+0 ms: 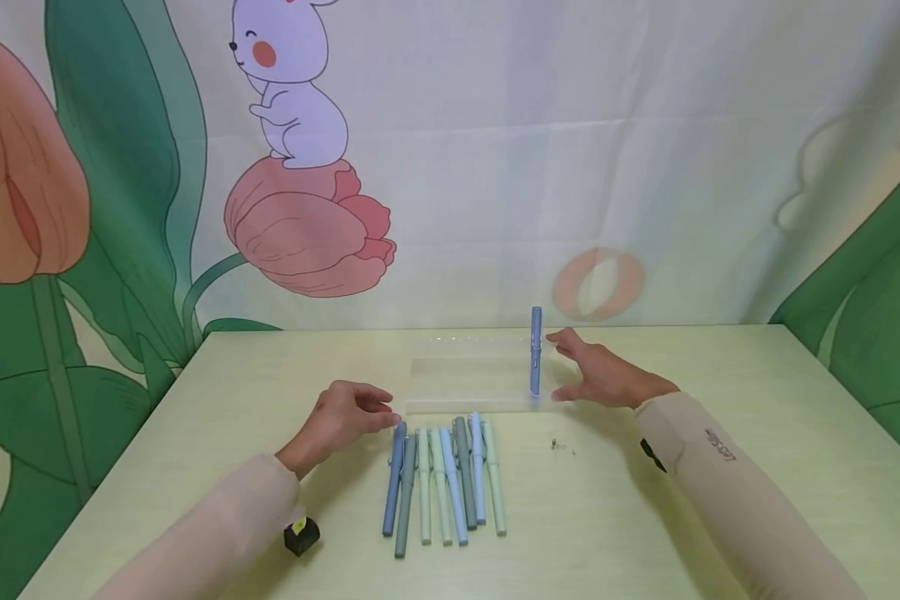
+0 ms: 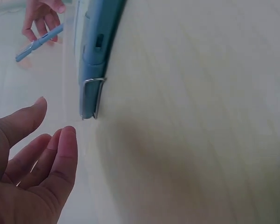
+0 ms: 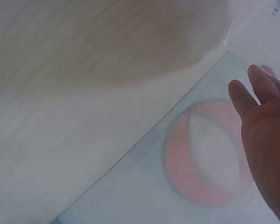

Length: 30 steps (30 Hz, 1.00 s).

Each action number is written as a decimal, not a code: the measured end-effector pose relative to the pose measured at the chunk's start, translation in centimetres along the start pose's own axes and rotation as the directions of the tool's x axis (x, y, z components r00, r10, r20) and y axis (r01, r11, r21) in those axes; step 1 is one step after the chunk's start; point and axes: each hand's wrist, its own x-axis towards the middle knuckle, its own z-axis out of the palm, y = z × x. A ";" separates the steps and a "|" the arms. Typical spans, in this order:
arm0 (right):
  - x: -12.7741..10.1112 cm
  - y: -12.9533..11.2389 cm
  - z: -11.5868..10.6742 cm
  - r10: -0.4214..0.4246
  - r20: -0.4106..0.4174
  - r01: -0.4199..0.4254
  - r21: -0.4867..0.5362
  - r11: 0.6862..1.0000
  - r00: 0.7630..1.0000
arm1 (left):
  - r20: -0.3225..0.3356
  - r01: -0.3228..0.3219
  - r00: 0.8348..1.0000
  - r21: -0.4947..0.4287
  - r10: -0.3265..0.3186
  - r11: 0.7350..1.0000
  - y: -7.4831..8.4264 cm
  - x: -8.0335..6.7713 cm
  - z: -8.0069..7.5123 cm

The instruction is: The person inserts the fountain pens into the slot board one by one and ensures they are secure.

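Observation:
A blue pen stands upright at the right end of a clear plastic holder. My right hand is just right of that pen, thumb and fingers spread, with a small gap between in the head view. My left hand hovers by the clip end of a dark blue pen, the leftmost of a row of several pens. In the left wrist view its relaxed fingers are apart from the nearest pen and hold nothing. The right wrist view shows only part of the right hand.
Beside the dark blue pen lie grey-green, pale green and light blue pens, clips toward the holder. Tiny bits lie on the table right of the row. A printed curtain hangs behind the table's back edge.

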 end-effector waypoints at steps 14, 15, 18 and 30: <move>0.2 0.2 -0.3 0.001 0.017 -0.001 -0.012 1.000 1.000 | 0.022 0.049 0.999 0.043 -0.050 0.998 -1.1 0.6 1.1; 0.2 0.2 -0.3 -0.001 0.018 0.001 -0.010 1.000 1.000 | 0.021 0.047 0.999 0.043 -0.048 0.998 -1.1 0.6 1.1; 0.2 0.2 -0.3 -0.008 0.020 0.008 -0.004 1.000 1.000 | 0.023 0.045 0.999 0.047 -0.046 0.998 -1.0 0.7 1.2; 0.4 0.3 -0.4 0.007 0.029 -0.007 -0.001 1.000 1.000 | 0.099 0.137 0.986 -0.047 -0.131 0.990 -0.8 1.3 1.6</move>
